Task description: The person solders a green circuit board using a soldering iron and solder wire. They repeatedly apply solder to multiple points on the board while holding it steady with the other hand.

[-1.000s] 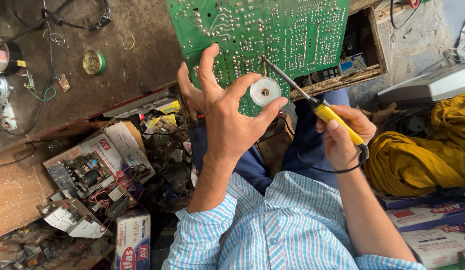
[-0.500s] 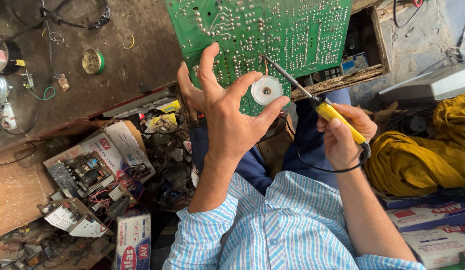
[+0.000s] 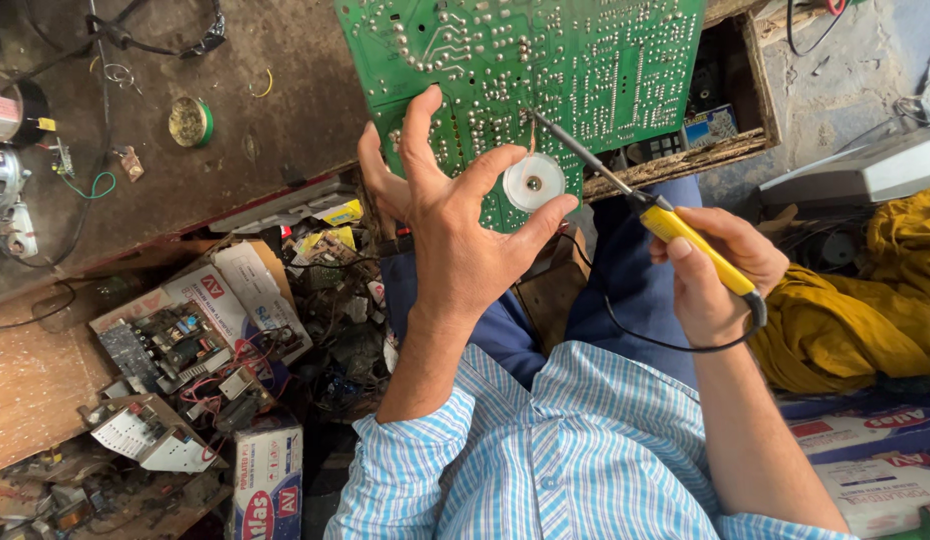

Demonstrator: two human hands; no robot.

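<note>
Green printed circuit board stands tilted above the lap. Left hand pinches a white solder spool against it; right hand grips a yellow-handled soldering iron, tip touching the board.

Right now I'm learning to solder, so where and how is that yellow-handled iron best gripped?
Grip the soldering iron by its yellow handle, near the cord end, as the right hand does, coming from the person's right. The bare metal shaft points up-left to the green circuit board, so keep fingers off it.
</note>
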